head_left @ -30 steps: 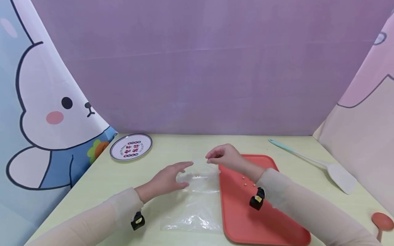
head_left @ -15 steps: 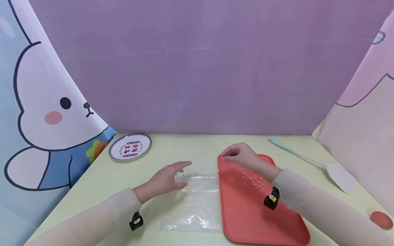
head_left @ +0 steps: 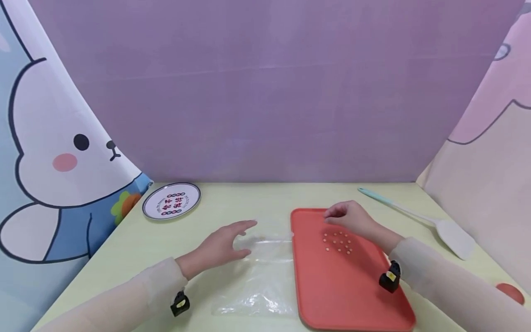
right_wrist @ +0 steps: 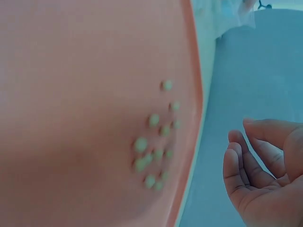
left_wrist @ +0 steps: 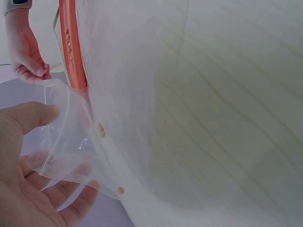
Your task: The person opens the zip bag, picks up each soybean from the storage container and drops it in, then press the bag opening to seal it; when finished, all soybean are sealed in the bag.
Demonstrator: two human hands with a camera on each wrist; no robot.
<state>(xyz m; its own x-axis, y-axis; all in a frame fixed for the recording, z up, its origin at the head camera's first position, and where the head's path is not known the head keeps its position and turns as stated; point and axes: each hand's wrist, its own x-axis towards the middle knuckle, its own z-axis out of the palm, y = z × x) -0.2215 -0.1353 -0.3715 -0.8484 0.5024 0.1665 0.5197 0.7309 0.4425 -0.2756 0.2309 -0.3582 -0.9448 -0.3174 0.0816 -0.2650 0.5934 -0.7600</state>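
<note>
I see the bag left of the tray, the left hand at its mouth, fingers spread, likely to part it. The tray's rim should pen in the balls. The right hand hovers above, loosely bent; only its wrist view shows nothing held, only the left's clearly shows balls by the bag.

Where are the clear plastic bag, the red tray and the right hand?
clear plastic bag (head_left: 265,282), head view, on its lower part
red tray (head_left: 332,290), head view, on its bare floor
right hand (head_left: 352,218), head view, on its middle
</note>
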